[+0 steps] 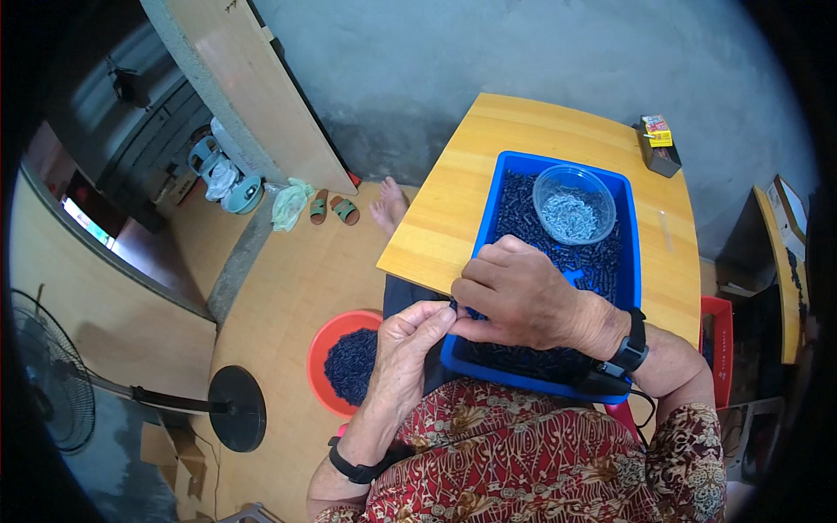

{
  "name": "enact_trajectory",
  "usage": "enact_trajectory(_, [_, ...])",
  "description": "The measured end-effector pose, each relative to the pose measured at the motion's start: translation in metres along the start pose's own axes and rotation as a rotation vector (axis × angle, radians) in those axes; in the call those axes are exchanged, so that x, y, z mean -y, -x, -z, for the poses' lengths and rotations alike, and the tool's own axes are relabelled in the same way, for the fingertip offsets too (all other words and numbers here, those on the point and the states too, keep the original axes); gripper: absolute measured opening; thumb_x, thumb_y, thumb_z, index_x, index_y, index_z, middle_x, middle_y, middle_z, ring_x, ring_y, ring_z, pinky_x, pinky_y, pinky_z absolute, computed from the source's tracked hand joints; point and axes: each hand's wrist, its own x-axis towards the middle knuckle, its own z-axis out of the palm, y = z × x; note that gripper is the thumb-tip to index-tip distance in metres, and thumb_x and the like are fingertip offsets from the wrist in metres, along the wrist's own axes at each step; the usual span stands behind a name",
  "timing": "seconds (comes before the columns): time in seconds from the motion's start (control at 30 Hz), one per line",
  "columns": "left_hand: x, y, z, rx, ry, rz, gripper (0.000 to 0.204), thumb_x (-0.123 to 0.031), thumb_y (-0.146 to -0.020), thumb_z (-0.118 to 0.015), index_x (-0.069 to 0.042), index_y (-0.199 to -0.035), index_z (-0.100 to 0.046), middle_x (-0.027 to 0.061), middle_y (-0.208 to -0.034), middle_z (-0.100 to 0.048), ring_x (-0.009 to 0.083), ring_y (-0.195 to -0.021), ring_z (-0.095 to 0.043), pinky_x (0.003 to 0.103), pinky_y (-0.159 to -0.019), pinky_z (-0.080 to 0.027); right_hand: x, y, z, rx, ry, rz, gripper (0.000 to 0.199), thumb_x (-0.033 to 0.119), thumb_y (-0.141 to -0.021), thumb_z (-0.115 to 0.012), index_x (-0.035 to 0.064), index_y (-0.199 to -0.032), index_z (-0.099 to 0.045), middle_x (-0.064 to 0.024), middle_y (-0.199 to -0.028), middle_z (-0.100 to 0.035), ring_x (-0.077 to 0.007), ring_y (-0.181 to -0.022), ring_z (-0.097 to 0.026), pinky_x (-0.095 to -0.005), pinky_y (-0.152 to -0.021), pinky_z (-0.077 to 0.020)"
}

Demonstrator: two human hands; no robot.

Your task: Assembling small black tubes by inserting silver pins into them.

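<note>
My left hand (408, 343) and my right hand (526, 292) meet at the near left corner of a blue plastic tray (636, 253). Thumb and fingers of the left are pinched together, and the right hand's fingers are curled in against them. A small dark bit shows between the fingertips, too hidden to name. Many small dark cylindrical pieces (514, 202) cover the tray's bottom. On them stands a clear round tub (609, 202) with thin silvery metal pieces (571, 217) inside.
The tray rests on a yellow wooden table (453, 200); a small dark box (661, 157) stands at its far right. Left of my legs, an orange-red basin (317, 383) of dark pieces sits on the floor. A fan base (237, 408) and sandals (345, 210) lie further left.
</note>
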Motion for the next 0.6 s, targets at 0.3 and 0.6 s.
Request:
enact_trajectory(0.3, [-0.0091,0.0034,-0.0091,-0.002,-0.019,0.016,0.014,-0.015,-0.094,-0.067,-0.001,-0.098,-0.070,0.0043,-0.093,-0.072,0.0103,-0.086,-0.064,0.026,-0.084,-0.049,0.0051,-0.0027,0.0011,0.091,0.107,0.031,0.024,0.030,-0.085,-0.066,0.0091,-0.079,-0.056,-0.0039,-0.072,-0.057,-0.0210,-0.070,-0.057,-0.0350,-0.066,-0.0428])
enact_trajectory(0.6, [-0.0039,0.0031,-0.0008,0.060,-0.043,0.018,0.018,-0.012,-0.097,-0.064,0.002,-0.106,-0.070,0.0077,-0.096,-0.072,0.0104,-0.089,-0.065,0.026,-0.086,-0.050,0.0052,-0.0001,-0.0021,0.065,0.053,0.077,0.023,0.027,-0.082,-0.067,0.0100,-0.072,-0.055,-0.0049,-0.066,-0.055,-0.0229,-0.067,-0.057,-0.0366,-0.064,-0.0428])
